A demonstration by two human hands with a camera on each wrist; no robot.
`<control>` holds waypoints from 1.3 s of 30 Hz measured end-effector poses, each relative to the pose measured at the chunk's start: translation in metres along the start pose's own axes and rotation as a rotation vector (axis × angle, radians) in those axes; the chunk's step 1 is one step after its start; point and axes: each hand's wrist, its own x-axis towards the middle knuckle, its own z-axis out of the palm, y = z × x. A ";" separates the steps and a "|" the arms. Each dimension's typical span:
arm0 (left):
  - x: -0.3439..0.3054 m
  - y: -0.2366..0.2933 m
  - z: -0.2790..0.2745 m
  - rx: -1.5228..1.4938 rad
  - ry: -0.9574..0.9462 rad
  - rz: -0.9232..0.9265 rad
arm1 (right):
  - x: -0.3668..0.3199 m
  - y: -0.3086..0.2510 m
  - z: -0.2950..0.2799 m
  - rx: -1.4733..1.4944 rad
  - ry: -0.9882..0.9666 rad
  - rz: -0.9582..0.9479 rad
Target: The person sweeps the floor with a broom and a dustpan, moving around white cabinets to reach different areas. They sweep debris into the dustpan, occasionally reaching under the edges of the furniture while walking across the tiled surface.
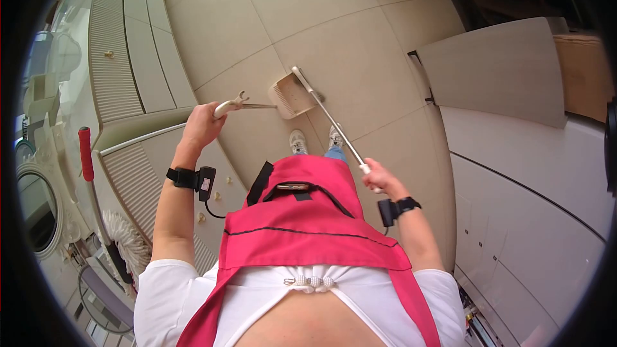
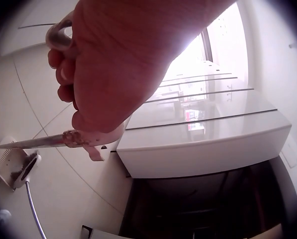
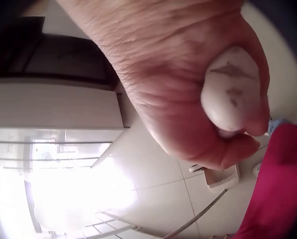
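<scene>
While the right hand clenches the long handle so the dustpan rests on the tiled floor just ahead of the shoes, the left hand grips a broom stick — angled low toward it, seemingly for sweeping.

The floor is laid with large beige tiles, set apart by thin, darker grout lines that run slantwise across the head view. A beige dustpan rests directly on it near the middle, its mouth towards the left. Its long pale handle rises off the floor, slanting down and to the right in that view. Just below the dustpan two light shoes stand on the tiles, the left shoe and the right shoe close together. Pale cabinets stand along the floor's left edge, and a white unit stands along its right edge.
</scene>
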 end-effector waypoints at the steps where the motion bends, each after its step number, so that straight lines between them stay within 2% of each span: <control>1: 0.000 -0.003 0.001 -0.005 0.004 0.005 | -0.022 -0.012 -0.013 0.043 -0.019 0.041; 5: -0.003 -0.002 -0.001 -0.018 0.007 -0.012 | -0.039 -0.020 -0.021 -0.156 0.072 -0.021; 10: -0.003 -0.001 0.001 -0.015 -0.002 -0.030 | 0.027 -0.040 0.014 -0.483 0.322 -0.200; 13: -0.002 -0.005 0.005 0.011 0.005 -0.025 | 0.032 -0.068 0.053 -0.452 0.194 0.058; 16: -0.004 -0.007 0.004 0.023 0.009 -0.022 | 0.033 -0.050 0.060 -0.256 -0.029 -0.012; 19: -0.006 -0.002 0.004 0.031 0.009 -0.033 | 0.011 -0.038 0.014 0.072 -0.105 -0.093; 22: -0.015 0.001 0.006 0.026 0.012 -0.066 | -0.027 -0.021 -0.004 0.235 -0.065 -0.007; 25: -0.021 0.002 0.008 0.032 0.011 -0.074 | -0.060 -0.029 -0.001 0.146 0.073 0.031; 29: -0.024 -0.001 0.011 0.028 0.031 -0.056 | -0.029 -0.011 0.009 -0.099 0.204 -0.049; 32: -0.025 -0.002 0.010 0.010 0.027 -0.052 | -0.013 -0.038 0.042 -0.085 0.175 0.021; 35: -0.029 0.000 0.010 0.038 0.014 -0.086 | 0.033 -0.020 0.042 0.043 0.006 -0.004; 36: -0.033 -0.004 0.012 0.027 0.024 -0.069 | 0.031 -0.026 0.030 0.076 -0.137 -0.034; 39: -0.048 -0.017 0.017 -0.055 0.028 -0.071 | -0.011 -0.047 0.013 0.254 -0.119 -0.055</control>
